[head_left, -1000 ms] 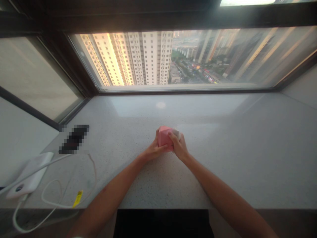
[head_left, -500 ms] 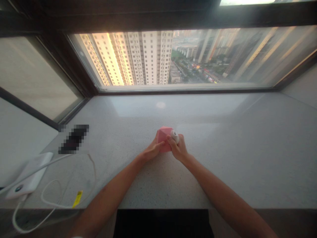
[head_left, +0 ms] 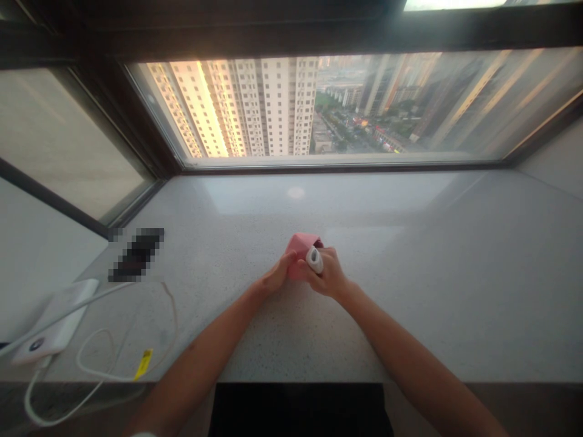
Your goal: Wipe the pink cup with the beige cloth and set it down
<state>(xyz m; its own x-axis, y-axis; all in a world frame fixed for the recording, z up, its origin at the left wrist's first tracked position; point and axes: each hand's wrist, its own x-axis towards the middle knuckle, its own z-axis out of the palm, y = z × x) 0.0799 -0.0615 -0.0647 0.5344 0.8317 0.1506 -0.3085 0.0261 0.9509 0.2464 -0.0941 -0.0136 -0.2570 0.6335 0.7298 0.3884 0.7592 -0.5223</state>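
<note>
A pink, angular, faceted thing (head_left: 301,243), a pouch or box whose exact kind I cannot tell, is held just above or on the pale stone sill. My left hand (head_left: 279,273) grips its left side, thumb on the near face. A dark gap shows at its upper right edge. In my closed right hand (head_left: 331,274) is a small white rolled thing (head_left: 315,261), its open end facing up with a grey hollow inside. That hand is against the pink thing's right side, and its far fingers are partly hidden.
On the left lie a white power-bank-like box (head_left: 59,325), a white cable (head_left: 107,376) with a yellow tag (head_left: 143,364), and a pixelated dark object (head_left: 137,255). A dark-framed window (head_left: 291,170) borders the sill (head_left: 437,273) at the back.
The white rolled thing has moved slightly left and nearer, with its open end tipped up. The pink thing has turned a little, and a dark gap now shows at its right edge.
</note>
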